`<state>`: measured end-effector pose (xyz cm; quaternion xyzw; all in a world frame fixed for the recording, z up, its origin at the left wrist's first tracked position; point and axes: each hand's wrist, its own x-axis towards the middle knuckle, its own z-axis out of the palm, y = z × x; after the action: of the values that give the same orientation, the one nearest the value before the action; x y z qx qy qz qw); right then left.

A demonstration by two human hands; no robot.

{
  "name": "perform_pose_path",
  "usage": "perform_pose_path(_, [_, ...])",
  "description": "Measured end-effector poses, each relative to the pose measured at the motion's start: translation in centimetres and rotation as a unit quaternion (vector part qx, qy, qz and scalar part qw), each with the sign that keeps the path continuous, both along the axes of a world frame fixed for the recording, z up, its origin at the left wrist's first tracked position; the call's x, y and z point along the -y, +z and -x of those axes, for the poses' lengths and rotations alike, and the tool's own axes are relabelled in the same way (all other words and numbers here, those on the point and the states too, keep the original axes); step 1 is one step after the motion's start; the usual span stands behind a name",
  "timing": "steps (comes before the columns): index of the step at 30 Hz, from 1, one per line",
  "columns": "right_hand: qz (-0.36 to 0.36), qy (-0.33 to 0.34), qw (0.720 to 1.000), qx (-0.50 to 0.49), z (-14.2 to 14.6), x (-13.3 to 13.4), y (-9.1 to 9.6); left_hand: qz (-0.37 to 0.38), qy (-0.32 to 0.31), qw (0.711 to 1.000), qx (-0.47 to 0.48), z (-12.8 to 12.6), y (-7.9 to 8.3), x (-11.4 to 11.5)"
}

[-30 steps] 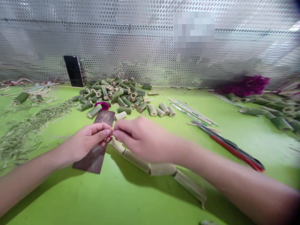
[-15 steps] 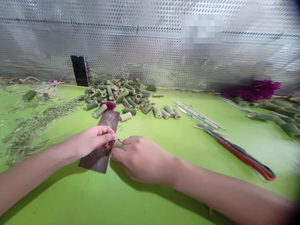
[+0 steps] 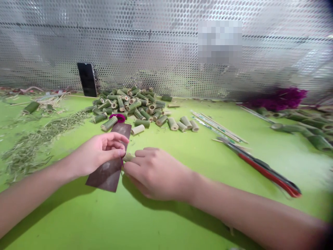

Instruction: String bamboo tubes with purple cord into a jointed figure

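My left hand (image 3: 105, 151) is above a dark brown rectangular sheet (image 3: 106, 175), its thumb and fingertips curled together beside a short bamboo piece (image 3: 128, 157). A bit of thin magenta string (image 3: 122, 161) shows just below that thumb, with its end hidden between the fingers. My right hand (image 3: 153, 173) is closed round the bamboo piece, covering most of it. Beyond the sheet lies a coil of magenta string (image 3: 120, 118), next to a green bamboo piece (image 3: 109, 123). A pale, peeled bamboo piece (image 3: 137, 130) rests by the sheet's far right corner.
Behind my hands is a heap of cut bamboo pieces (image 3: 135, 104). Bamboo shavings (image 3: 33, 142) spread along the left. A phone (image 3: 87, 80) leans on the silver wall. To the right lie thin sticks (image 3: 221, 126), a red-handled cutting tool (image 3: 260, 166) and a magenta string bundle (image 3: 283, 99).
My left hand's fingers have lifted and loosened slightly, with the index finger now stretched further forward. My right hand stays around the bamboo piece. The whole view has shifted a little.
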<state>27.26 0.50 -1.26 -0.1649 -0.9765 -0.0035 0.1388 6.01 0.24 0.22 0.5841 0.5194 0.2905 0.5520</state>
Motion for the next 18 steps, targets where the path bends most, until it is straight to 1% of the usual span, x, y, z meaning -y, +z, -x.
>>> perform_pose_path(3, [0.015,-0.021,0.998,-0.057,-0.6,-0.9,0.6,-0.063,0.018,0.998,0.013,0.0,0.3,0.3])
perform_pose_path(5, [0.056,-0.037,0.991,-0.112,-0.8,-1.6,0.7,-0.097,0.032,0.994,0.023,-0.2,0.4,0.5])
perform_pose_path(7, [0.095,-0.059,0.977,-0.179,-0.8,-2.0,0.7,-0.119,0.050,0.991,0.036,-0.3,0.4,0.7])
perform_pose_path(9, [0.126,-0.075,0.963,-0.227,-0.5,-2.1,0.7,-0.126,0.062,0.989,0.052,-0.6,0.4,0.9])
perform_pose_path(11, [0.155,-0.076,0.959,-0.226,-0.4,-2.1,0.6,-0.118,0.070,0.988,0.070,-0.7,0.2,1.0])
perform_pose_path(12, [0.157,-0.071,0.961,-0.214,-0.3,-2.0,0.6,-0.108,0.072,0.988,0.080,-0.7,0.1,1.0])
perform_pose_path(13, [0.142,-0.064,0.967,-0.201,-0.3,-1.9,0.5,-0.094,0.074,0.988,0.094,-0.7,0.0,0.9])
perform_pose_path(14, [0.110,-0.055,0.973,-0.193,-0.4,-1.9,0.5,-0.078,0.077,0.988,0.112,-0.7,-0.1,0.8])
perform_pose_path(16, [0.019,-0.025,0.981,-0.192,-0.6,-1.8,0.3,-0.046,0.084,0.985,0.145,-0.5,-0.3,0.5])
perform_pose_path(18, [-0.044,0.021,0.982,-0.184,-0.7,-1.7,0.1,-0.023,0.089,0.984,0.154,-0.4,-0.4,0.3])
